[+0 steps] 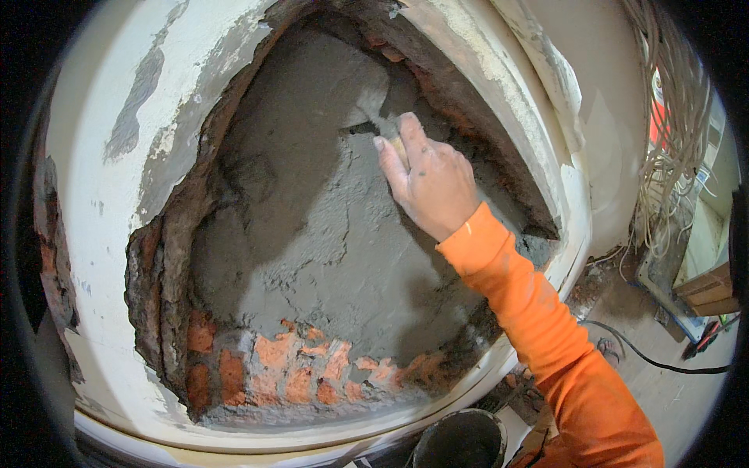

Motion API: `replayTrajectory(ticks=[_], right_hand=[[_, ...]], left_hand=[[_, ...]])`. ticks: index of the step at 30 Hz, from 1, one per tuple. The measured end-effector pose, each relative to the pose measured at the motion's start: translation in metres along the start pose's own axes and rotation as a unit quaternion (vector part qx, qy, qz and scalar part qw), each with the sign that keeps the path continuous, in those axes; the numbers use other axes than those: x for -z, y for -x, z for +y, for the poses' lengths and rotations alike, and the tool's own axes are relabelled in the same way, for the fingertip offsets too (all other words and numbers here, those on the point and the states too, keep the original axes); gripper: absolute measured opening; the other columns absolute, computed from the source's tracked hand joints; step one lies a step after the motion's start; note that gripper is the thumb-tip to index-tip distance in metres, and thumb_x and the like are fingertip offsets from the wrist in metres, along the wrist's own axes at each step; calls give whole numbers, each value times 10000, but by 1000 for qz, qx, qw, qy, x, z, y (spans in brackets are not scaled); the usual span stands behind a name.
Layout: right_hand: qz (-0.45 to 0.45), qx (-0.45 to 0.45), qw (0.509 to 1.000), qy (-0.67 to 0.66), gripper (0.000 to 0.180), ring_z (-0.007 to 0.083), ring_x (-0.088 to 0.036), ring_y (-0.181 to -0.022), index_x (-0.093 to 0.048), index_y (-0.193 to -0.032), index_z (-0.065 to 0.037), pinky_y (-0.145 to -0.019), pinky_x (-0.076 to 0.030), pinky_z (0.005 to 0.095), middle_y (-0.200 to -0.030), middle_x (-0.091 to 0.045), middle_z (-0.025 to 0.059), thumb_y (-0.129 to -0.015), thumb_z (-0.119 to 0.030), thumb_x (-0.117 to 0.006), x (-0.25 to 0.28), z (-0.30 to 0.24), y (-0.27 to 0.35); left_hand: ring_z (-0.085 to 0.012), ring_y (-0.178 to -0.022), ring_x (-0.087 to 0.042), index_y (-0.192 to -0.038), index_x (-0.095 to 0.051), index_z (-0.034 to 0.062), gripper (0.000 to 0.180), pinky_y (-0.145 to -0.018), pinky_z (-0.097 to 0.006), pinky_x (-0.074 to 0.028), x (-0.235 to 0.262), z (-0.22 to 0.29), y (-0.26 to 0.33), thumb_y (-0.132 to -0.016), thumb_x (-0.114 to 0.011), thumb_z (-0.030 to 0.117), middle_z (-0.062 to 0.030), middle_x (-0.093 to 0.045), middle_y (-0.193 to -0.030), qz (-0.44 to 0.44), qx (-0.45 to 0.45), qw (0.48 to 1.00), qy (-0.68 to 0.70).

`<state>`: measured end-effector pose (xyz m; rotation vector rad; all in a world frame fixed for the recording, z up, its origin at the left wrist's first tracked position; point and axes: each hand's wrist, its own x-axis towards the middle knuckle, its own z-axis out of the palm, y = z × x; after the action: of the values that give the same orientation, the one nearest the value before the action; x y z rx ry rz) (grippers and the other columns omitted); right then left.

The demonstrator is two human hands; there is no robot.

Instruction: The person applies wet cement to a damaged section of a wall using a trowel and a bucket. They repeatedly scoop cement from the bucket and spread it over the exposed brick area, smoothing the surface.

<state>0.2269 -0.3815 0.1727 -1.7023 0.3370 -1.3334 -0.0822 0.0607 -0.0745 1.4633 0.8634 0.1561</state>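
Note:
My right hand [437, 175], in an orange sleeve, is closed around the pale handle of a small trowel [371, 101]. The trowel's grey blade lies against wet mortar [320, 242] that coats the inside of a large recess in the wall. A dark gap or shadow shows just below the blade. Bare red bricks [300, 378] are exposed along the recess's lower edge. Elsewhere the mortar is partly smooth and partly rough, with cracks near its middle. My left hand is out of the picture.
Broken plaster [175, 148] forms a jagged rim around the recess. A dark bucket [460, 441] stands below it. Bundled cables [667, 93] hang at the right, and a black cord [655, 363] crosses the floor near a cardboard box [708, 290].

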Motion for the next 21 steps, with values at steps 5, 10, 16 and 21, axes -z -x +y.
replayTrajectory(ticks=[5,10,16,21], right_hand=[[-30,-100,993,-64,419,457,-603,-734,-471,-1148,23,-675,-463,511,-764,-618,265,-947,-342,-513,-3,-9,7],[-15,-137,988,-71,479,481,-595,-859,-469,-1203,57,-759,-453,504,-858,-619,304,-956,-353,-494,-2,-6,14],[4,-126,990,-60,443,499,-586,-748,-478,-1146,64,-687,-449,542,-784,-612,302,-952,-333,-490,3,17,44],[-37,-156,985,-62,439,499,-579,-733,-478,-1137,81,-659,-440,544,-756,-600,302,-955,-318,-488,8,25,78]], left_hand=[[-315,-1014,-586,-1155,-554,8,558,-840,-400,-510,0,0,0,-601,-602,45,-162,-600,-1156,1,7,1000,1],[-315,-1018,-585,-1161,-553,7,566,-843,-400,-509,2,-1,0,-598,-606,47,-163,-600,-1160,1,10,1000,6],[-316,-1023,-584,-1167,-552,5,576,-848,-400,-509,3,-1,0,-596,-612,50,-163,-599,-1166,-1,15,1000,12],[-317,-1027,-583,-1173,-551,4,585,-851,-400,-508,4,-4,1,-594,-616,52,-164,-598,-1170,-2,18,1000,12]])
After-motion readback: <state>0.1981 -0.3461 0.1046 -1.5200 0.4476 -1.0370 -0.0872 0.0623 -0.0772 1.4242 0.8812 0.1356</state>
